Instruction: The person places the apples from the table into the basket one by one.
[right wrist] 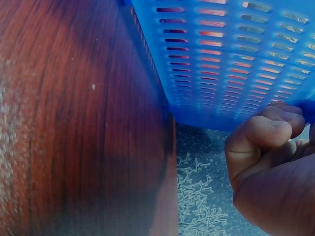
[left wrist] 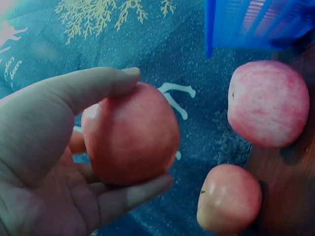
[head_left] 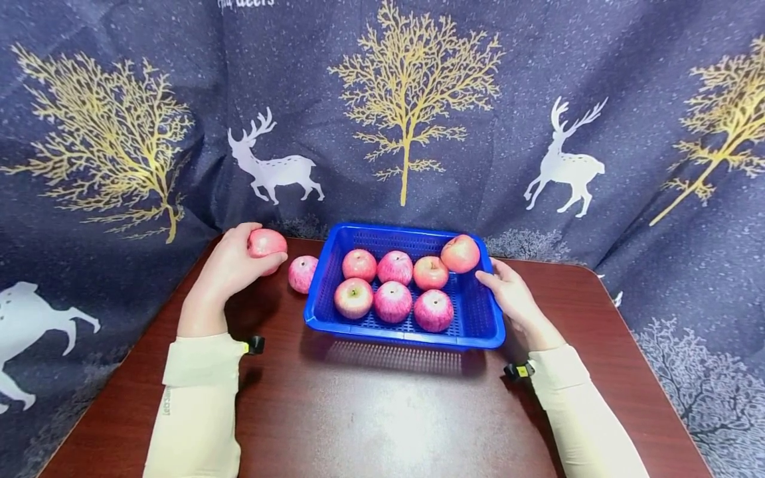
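My left hand holds a red apple at the left of the table, its thumb on one side and fingers on the other. A pink striped apple sits on the table between that hand and the blue plastic basket. Another apple shows near it in the left wrist view; the left hand mostly hides it in the head view. My right hand grips the basket's right rim, thumb over the edge and fingers curled outside. Several apples lie inside the basket, one raised against the back right corner.
The brown wooden table stretches in front of the basket and to both sides. Behind it hangs a dark blue cloth printed with white deer and golden trees, close to the table's back edge.
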The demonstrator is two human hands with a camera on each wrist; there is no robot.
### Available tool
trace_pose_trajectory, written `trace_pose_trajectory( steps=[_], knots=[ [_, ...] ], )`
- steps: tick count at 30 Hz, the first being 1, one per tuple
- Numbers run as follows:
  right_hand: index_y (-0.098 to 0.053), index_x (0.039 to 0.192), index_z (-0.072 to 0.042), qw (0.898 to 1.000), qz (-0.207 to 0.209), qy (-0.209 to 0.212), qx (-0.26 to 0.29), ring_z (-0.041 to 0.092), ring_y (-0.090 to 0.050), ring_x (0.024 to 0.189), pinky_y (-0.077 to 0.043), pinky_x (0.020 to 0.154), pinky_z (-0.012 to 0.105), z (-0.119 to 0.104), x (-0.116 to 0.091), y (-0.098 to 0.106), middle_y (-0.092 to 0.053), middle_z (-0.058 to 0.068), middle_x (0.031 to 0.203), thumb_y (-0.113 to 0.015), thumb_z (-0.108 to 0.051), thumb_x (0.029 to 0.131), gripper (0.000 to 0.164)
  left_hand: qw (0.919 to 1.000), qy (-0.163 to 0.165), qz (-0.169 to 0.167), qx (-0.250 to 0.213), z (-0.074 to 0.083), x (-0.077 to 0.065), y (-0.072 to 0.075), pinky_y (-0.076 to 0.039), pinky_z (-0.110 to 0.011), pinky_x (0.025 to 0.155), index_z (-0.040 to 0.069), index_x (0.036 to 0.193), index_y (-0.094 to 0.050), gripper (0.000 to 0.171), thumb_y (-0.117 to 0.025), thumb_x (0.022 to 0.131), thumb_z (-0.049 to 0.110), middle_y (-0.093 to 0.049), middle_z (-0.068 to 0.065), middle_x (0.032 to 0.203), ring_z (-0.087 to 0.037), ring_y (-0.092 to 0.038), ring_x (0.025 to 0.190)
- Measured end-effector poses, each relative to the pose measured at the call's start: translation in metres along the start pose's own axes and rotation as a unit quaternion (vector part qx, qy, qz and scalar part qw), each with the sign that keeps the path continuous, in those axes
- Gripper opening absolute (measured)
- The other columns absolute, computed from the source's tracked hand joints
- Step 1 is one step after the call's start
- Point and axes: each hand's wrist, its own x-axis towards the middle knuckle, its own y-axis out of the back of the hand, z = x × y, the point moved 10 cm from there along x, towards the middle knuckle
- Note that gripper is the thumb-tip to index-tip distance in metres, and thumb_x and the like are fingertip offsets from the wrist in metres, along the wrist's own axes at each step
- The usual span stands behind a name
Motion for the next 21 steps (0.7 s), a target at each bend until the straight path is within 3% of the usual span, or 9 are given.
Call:
trace_pose_trajectory(
  steps=[5, 14, 21],
  knots=[
    [-0.034, 0.147, -0.007, 1.0, 0.006, 0.003, 0.001, 0.045, -0.059, 0.108, -0.054, 0.08, 0.048, 0.014, 0.009, 0.008, -0.05, 0.034, 0.132, -0.054, -0.027, 0.102, 0.053, 0.9992, -0.009, 0.021, -0.033, 0.015, 0.001, -0.001, -0.038, -0.054, 0.099, 0.004, 0.138, -0.045, 0.085, -0.075, 0.079, 0.057, -0.049, -0.019, 0.132, -0.035, -0.047, 0.116],
    [-0.037, 0.145, -0.006, 1.0, 0.005, 0.013, 0.005, 0.044, -0.062, 0.103, -0.054, 0.078, 0.048, 0.019, 0.012, 0.006, -0.053, 0.036, 0.126, -0.057, -0.033, 0.1, 0.056, 0.9938, -0.026, 0.053, -0.094, 0.032, 0.002, -0.007, -0.038, -0.052, 0.1, 0.014, 0.142, -0.046, 0.083, -0.077, 0.077, 0.056, -0.049, -0.013, 0.137, -0.03, -0.048, 0.12],
    [-0.037, 0.145, -0.006, 1.0, 0.005, 0.015, 0.013, 0.045, -0.061, 0.103, -0.054, 0.078, 0.049, 0.018, 0.012, 0.005, -0.053, 0.036, 0.126, -0.056, -0.031, 0.101, 0.054, 0.9873, -0.037, 0.042, -0.148, 0.051, 0.002, -0.016, -0.043, -0.048, 0.098, 0.018, 0.141, -0.047, 0.081, -0.079, 0.076, 0.055, -0.053, -0.007, 0.133, -0.024, -0.052, 0.114]
  ],
)
